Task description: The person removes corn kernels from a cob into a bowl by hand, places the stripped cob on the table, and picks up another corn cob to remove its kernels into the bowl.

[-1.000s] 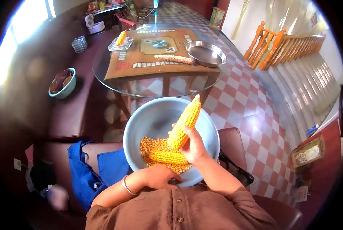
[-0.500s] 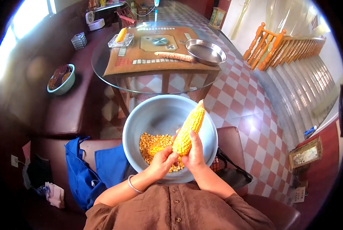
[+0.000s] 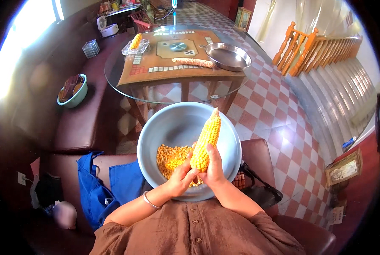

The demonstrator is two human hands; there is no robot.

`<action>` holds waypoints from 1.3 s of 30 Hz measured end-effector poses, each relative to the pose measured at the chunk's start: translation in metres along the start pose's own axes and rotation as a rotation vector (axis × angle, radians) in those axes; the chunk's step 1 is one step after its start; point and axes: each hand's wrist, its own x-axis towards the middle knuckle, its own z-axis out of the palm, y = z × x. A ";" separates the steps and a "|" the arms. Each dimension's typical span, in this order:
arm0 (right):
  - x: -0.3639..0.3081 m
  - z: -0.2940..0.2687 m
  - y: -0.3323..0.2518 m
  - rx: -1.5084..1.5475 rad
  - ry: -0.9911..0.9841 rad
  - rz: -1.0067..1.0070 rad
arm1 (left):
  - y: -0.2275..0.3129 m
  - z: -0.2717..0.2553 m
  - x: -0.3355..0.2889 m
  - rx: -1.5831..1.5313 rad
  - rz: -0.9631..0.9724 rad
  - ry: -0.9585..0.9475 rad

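Note:
A yellow ear of corn (image 3: 208, 138) is held tilted over a large grey-blue basin (image 3: 145, 131), its pale tip pointing up and away. My right hand (image 3: 212, 168) wraps its lower part from the right, thumb along the kernels. At the cob's near end, my left hand (image 3: 182, 176) is closed, thumb and fingers pressed against the base; its fingertips are partly hidden. Loose corn kernels (image 3: 166, 155) lie at the bottom left of the basin. Among them rests another piece of yellow corn (image 3: 174, 164), partly covered by my left hand.
Beyond the basin stands a glass-topped table (image 3: 113, 80) with a bare corncob (image 3: 193, 62), a round metal pan (image 3: 228, 56) and a corn ear (image 3: 136, 41) on a glass dish. Blue cloth (image 3: 124, 178) lies left, a dark bag (image 3: 258, 191) right. A green bowl (image 3: 76, 97) sits on the sofa.
The ear of corn has tipped slightly to the left, still held in both hands. The whole view has shifted a little. No other clear movement shows.

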 end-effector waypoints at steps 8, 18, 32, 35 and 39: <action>0.004 -0.015 0.001 0.181 0.056 0.141 | -0.012 0.002 0.000 -0.019 -0.090 0.015; 0.002 -0.003 0.003 -0.064 0.145 0.001 | -0.007 -0.001 0.005 0.144 -0.129 0.056; -0.003 -0.010 0.005 0.076 0.099 -0.041 | 0.005 0.000 0.004 -0.169 -0.206 0.122; -0.005 -0.001 0.002 0.066 0.121 -0.031 | -0.003 0.000 0.005 -0.088 -0.143 0.096; -0.007 0.002 0.003 0.068 0.045 -0.038 | 0.005 0.000 0.007 -0.030 -0.160 0.023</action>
